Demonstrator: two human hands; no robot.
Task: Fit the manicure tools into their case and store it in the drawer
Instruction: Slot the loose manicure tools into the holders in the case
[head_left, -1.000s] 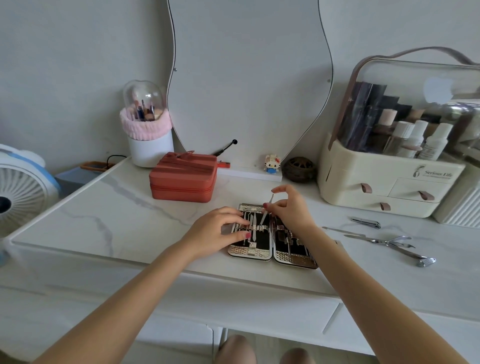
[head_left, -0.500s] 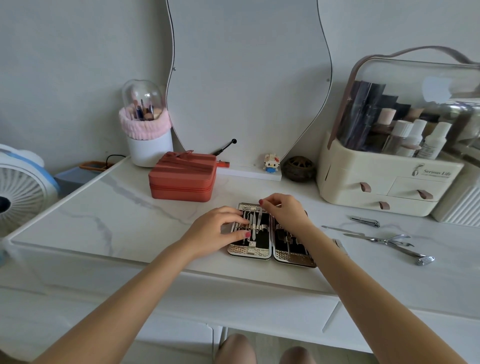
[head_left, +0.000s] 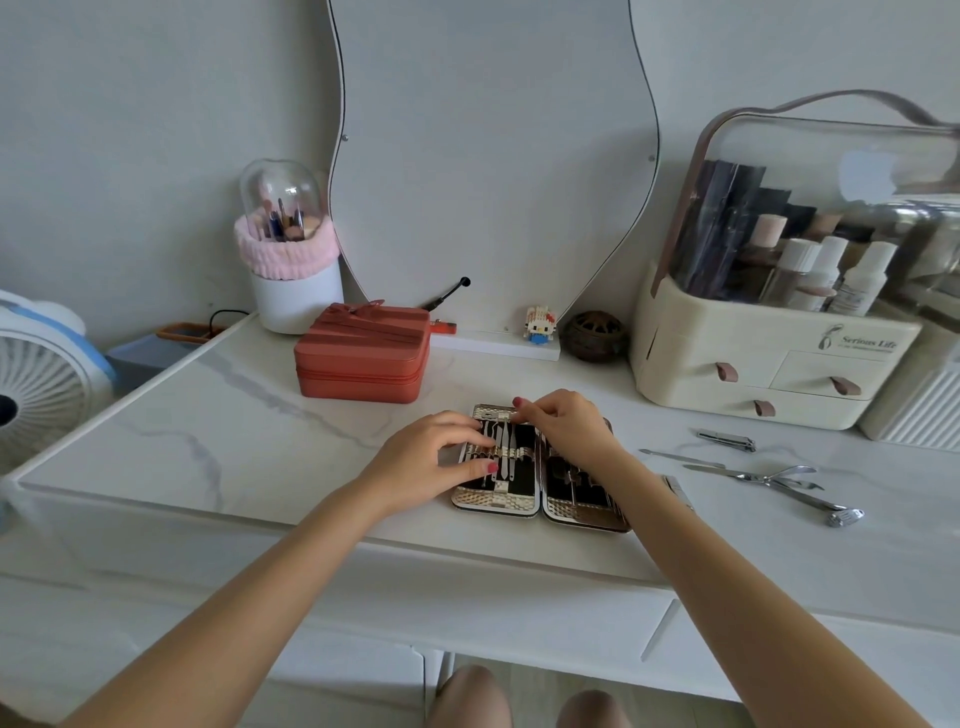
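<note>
White marble-veined tabletop (head_left: 218, 415) runs along a pale wall, with a wavy mirror (head_left: 493, 156) leaning behind it. Near the front edge, in front of the mirror, the case (head_left: 540, 467) lies open flat, two black-lined halves with woven metallic rims side by side. Several slim steel tools (head_left: 501, 447) sit upright under the strap of the case's left half. The left hand (head_left: 426, 462) rests on the left edge of the case, its fingers (head_left: 467, 441) loosely bent and laid over the strap and tool handles, the thumb along the near side; whether it pinches anything I cannot tell. The right hand (head_left: 569, 431) covers the upper part of the right half, its fingers curled together at the top rim of the left half, apparently pinching the tip of a tool there, though the tool itself is hidden. Right of the case lie loose tools: a nail clipper (head_left: 727, 440), a thin file (head_left: 680, 458), and scissors (head_left: 769, 475) crossed with a nipper (head_left: 826, 509). Left of and behind the case sits a red box (head_left: 363, 358). Behind and to the right of the case stands a cream organizer (head_left: 769, 364) with small drawers and a clear lid over bottles. Left of the red box, a brush holder (head_left: 291, 270) stands against the wall.
</note>
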